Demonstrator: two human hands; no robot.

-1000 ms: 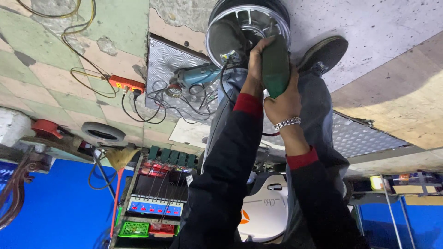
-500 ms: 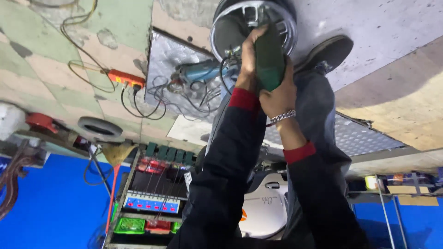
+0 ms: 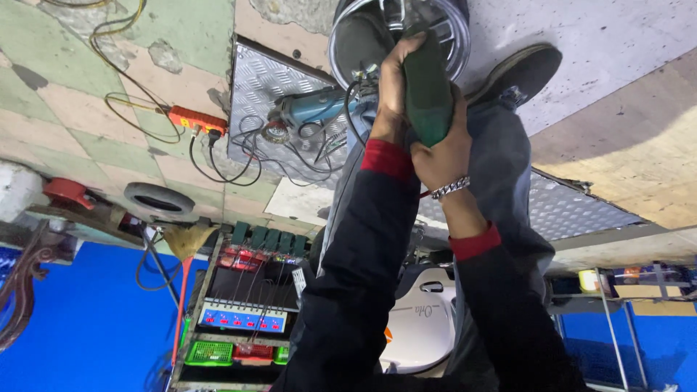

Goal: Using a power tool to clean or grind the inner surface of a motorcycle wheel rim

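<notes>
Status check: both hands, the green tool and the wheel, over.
Left hand and right hand both gripping green power tool. Tool nose at shiny wheel rim. Blue grinder and cables lie beside, apart.

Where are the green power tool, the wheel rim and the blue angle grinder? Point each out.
green power tool (image 3: 427,94), head view, on the middle of its body between the hands.
wheel rim (image 3: 457,43), head view, on its shiny edge.
blue angle grinder (image 3: 316,109), head view, on its blue body.

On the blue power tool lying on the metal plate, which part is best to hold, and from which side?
Probably the long blue body of the blue power tool, wrapped from above across its length. It lies flat on the checkered metal plate, its round head at the picture's left end and tangled black cables beside it.
</notes>
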